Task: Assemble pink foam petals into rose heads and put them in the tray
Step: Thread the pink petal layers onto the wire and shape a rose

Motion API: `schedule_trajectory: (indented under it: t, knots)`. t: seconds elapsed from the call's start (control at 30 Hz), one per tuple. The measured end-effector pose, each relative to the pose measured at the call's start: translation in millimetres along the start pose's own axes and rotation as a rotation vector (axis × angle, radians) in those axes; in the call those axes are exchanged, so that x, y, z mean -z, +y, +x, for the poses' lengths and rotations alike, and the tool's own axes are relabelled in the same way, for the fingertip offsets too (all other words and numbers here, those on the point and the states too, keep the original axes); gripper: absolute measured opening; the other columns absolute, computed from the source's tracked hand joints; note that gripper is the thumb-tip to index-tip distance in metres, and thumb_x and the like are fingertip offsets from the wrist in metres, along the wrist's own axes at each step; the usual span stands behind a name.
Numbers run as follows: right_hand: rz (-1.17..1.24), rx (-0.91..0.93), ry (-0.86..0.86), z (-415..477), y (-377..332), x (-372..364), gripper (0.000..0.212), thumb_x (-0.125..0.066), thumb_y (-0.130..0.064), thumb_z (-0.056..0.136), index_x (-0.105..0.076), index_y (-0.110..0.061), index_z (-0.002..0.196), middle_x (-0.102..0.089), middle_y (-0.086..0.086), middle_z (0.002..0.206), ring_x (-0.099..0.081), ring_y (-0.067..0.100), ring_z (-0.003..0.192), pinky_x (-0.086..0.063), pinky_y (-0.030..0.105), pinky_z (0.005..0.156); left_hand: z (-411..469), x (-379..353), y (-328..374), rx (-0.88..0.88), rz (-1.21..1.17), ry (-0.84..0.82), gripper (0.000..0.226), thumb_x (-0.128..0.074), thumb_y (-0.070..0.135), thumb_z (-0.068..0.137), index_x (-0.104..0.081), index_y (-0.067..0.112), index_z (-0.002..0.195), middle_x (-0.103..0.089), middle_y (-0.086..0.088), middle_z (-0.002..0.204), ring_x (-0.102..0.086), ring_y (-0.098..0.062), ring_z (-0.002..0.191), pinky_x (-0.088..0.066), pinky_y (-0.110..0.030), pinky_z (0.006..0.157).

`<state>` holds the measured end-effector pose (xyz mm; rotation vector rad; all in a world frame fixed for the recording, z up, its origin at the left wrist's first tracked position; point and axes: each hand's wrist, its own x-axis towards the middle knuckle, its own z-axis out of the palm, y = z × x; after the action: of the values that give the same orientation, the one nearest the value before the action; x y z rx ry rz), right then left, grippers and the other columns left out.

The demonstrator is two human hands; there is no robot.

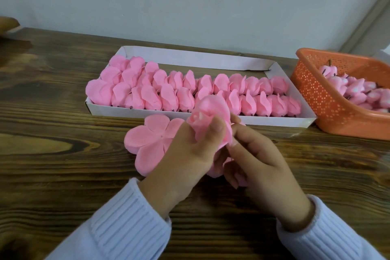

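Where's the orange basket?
In the head view, the orange basket sits on the wooden table at the far right, just beside the right end of the white tray, with small pink buds inside it.

basket [329, 99]: cut by right edge | flat petals [147, 137]: right part hidden

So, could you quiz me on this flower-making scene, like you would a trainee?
1. True or false: the left hand and right hand both hold the rose head.
2. What fills the white tray, and what lies in the orange basket?
3. Where does the flat petal piece lie? A) in the tray; B) on the wooden table, left of the hands; C) in the basket.
Key: 1 true; 2 finished rose heads and small pink buds; 3 B.
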<state>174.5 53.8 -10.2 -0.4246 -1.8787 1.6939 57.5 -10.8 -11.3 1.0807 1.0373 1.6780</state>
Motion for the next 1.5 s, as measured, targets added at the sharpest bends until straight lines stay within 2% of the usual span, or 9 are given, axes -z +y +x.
schedule_trajectory:
  t: [0.2, 0.57, 0.73, 0.83, 0.97, 1.03, 1.23, 1.33, 1.5]
  knots:
    - [0.144, -0.088, -0.068, 0, 2, 1, 0.024, -0.056, -0.028, 0.090, -0.061, -0.007, 0.078, -0.059, 0.001, 0.064, -0.051, 0.010, 0.054, -0.032, 0.015, 0.042, -2, -1, 1, -0.017, 0.082, 0.045, 0.033, -0.077, 0.048, 0.061, -0.069, 0.020, 0.077, -0.056, -0.009, 0.057, -0.052, -0.017, 0.041, -0.045, -0.024, 0.041]
    - [0.223, -0.104, -0.041, 2, 2, -2, 0.020, -0.048, -0.018, 0.090, -0.062, -0.012, 0.077, -0.060, 0.005, 0.067, -0.051, 0.012, 0.051, -0.032, 0.016, 0.038, 2, 1, 3, -0.112, -0.011, 0.173, 0.028, -0.064, 0.043, 0.079, -0.061, 0.016, 0.080, -0.048, -0.032, 0.071, -0.046, -0.029, 0.049, -0.043, -0.028, 0.042]
    - [0.309, -0.136, 0.006, 2, 1, -1, 0.017, -0.048, -0.016, 0.085, -0.057, -0.006, 0.095, -0.064, 0.011, 0.077, -0.059, 0.017, 0.057, -0.040, 0.020, 0.039, 3, 2, 4, -0.100, 0.010, 0.254, 0.036, -0.061, 0.058, 0.077, -0.064, 0.022, 0.078, -0.057, -0.016, 0.079, -0.056, -0.032, 0.079, -0.047, -0.054, 0.068]
    - [0.437, -0.170, -0.012, 3, -1, -1, 0.026, -0.050, -0.018, 0.084, -0.055, -0.004, 0.106, -0.063, 0.013, 0.087, -0.065, 0.021, 0.068, -0.046, 0.025, 0.045, 2, 0, 7, -0.132, 0.015, 0.226, 0.043, -0.062, 0.067, 0.076, -0.063, 0.024, 0.079, -0.062, -0.003, 0.077, -0.061, -0.025, 0.075, -0.051, -0.035, 0.058]
    - [0.652, -0.231, -0.144, 4, -2, -4, 0.048, -0.057, -0.023, 0.085, -0.047, -0.004, 0.128, -0.062, 0.010, 0.099, -0.066, 0.019, 0.079, -0.049, 0.025, 0.057, -1, -3, 5, -0.148, 0.158, 0.220, 0.028, -0.053, 0.055, 0.082, -0.065, 0.030, 0.080, -0.066, -0.004, 0.081, -0.066, -0.030, 0.087, -0.056, -0.058, 0.076]
    - [0.727, -0.228, -0.192, 4, -1, -5, 0.050, -0.066, -0.020, 0.086, -0.046, -0.004, 0.129, -0.063, 0.009, 0.100, -0.064, 0.016, 0.081, -0.048, 0.024, 0.062, -3, -5, 6, -0.176, 0.211, 0.186, 0.027, -0.051, 0.049, 0.083, -0.065, 0.026, 0.081, -0.067, -0.001, 0.082, -0.067, -0.021, 0.086, -0.058, -0.048, 0.079]
    - [0.754, -0.267, -0.220, 6, -3, -3, 0.073, -0.080, -0.030, 0.074, -0.047, 0.002, 0.131, -0.054, 0.018, 0.111, -0.055, 0.024, 0.095, -0.048, 0.029, 0.071, -5, -6, 14, -0.267, 0.257, 0.026, 0.022, -0.072, 0.029, 0.074, -0.060, 0.015, 0.087, -0.063, -0.002, 0.082, -0.063, -0.020, 0.078, -0.055, -0.037, 0.070]
    - [0.733, -0.250, -0.243, 5, -5, -3, 0.050, -0.066, -0.024, 0.085, -0.051, -0.001, 0.127, -0.060, 0.013, 0.118, -0.058, 0.023, 0.110, -0.053, 0.033, 0.080, -8, -6, 14, -0.171, 0.248, 0.031, 0.029, -0.081, 0.022, 0.065, -0.066, 0.030, 0.088, -0.069, 0.004, 0.090, -0.067, -0.020, 0.081, -0.057, -0.042, 0.068]
    - [0.604, -0.280, -0.209, 5, -3, 0, 0.056, -0.074, -0.027, 0.076, -0.054, 0.008, 0.115, -0.056, 0.022, 0.090, -0.058, 0.018, 0.073, -0.045, 0.024, 0.055, -7, -5, 14, -0.191, 0.220, 0.050, 0.018, -0.074, 0.023, 0.073, -0.066, 0.010, 0.082, -0.070, -0.002, 0.083, -0.061, -0.012, 0.052, -0.050, -0.026, 0.045]
